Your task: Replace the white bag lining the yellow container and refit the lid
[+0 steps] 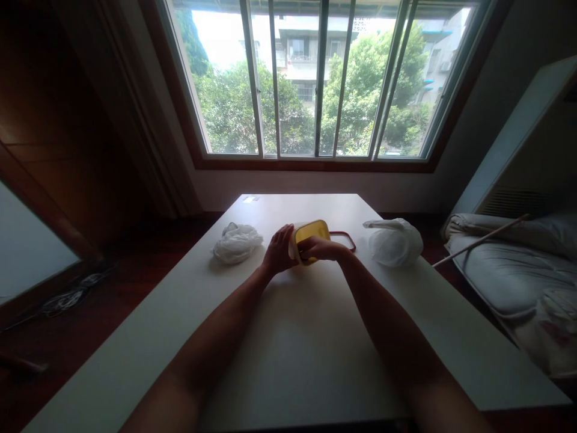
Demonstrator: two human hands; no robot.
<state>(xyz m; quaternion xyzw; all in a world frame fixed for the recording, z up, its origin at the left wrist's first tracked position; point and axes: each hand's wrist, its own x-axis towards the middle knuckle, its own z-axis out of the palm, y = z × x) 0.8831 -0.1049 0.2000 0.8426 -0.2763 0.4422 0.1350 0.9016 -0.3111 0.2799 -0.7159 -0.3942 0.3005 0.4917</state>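
Observation:
A plastic container (319, 228), yellow inside with a pale rim, is tilted on its side with its opening facing me. My left hand (279, 249) grips it from the left, its fingers wrapped round the outer wall. Inside the opening, my right hand (315, 248) has its fingers curled down near the lower wall; whatever they pinch is hidden. Just behind my right wrist lies a lid with a red rim (354, 242), flat on the white table (306, 325).
A crumpled white plastic bag (237, 243) lies on the table's left. A fuller, knotted white bag (395, 242) stands at the right edge. Beyond that edge, a thin stick (480, 239) leans across a pale cushion (496, 270). A window (320, 84) faces the table.

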